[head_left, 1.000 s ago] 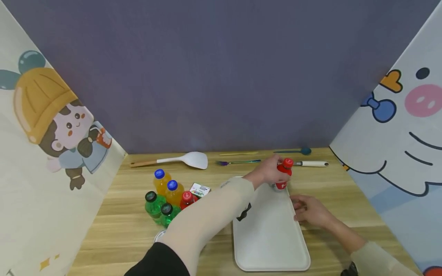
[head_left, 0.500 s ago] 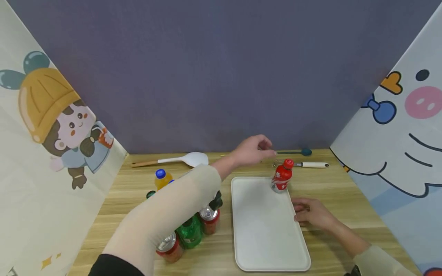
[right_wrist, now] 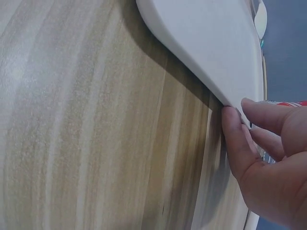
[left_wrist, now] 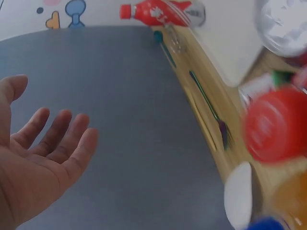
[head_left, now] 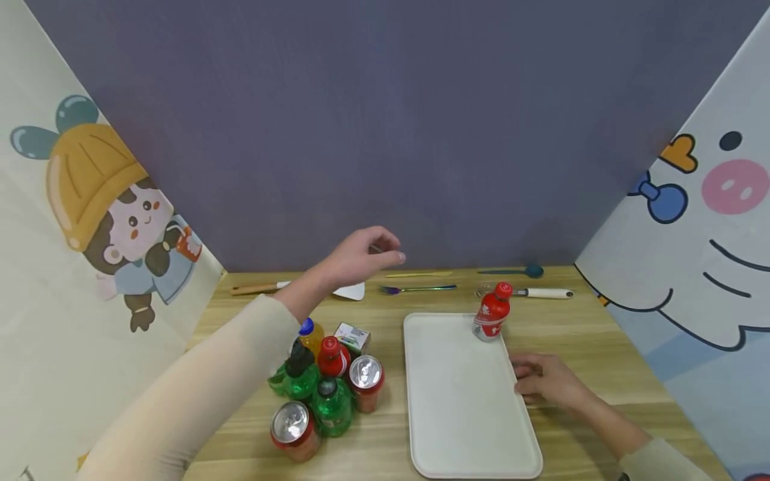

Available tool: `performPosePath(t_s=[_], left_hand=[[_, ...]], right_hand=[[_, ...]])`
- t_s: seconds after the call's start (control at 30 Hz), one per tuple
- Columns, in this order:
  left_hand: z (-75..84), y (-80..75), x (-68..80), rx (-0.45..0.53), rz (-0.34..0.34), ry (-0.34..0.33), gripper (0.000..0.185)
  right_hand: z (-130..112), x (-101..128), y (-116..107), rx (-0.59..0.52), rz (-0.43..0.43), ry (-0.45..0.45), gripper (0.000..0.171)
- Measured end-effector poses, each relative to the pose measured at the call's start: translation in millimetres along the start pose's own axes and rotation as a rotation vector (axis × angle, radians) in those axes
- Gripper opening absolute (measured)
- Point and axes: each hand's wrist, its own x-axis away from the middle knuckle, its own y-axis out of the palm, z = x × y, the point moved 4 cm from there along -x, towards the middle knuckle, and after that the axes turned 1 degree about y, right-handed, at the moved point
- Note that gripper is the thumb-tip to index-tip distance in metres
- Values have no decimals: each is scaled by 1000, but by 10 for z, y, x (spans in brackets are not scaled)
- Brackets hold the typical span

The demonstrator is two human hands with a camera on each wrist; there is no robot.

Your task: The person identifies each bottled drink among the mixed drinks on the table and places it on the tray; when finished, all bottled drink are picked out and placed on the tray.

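One red bottle (head_left: 492,312) on tray (head_left: 463,414), two cans (head_left: 365,379), perhaps six clustered bottles (head_left: 327,394)

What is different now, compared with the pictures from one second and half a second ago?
The left hand let go of the red bottle, which now stands alone at the far right corner of the white tray. The hand then lifted and travelled to the left; it now hangs open in the air above the white spatula. The right hand stayed at the tray's right edge, and the tray did not move.
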Motion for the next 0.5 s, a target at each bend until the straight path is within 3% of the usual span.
performPosePath(t_s=[0.17,0.5], left_hand=[[-187,-140,258,-9,21,-39,36],[-494,-356,810,-71,80,-45,35]], right_hand=[[2,-19,16,6,-5,3,69],[11,-41,4,17,12,21,68]])
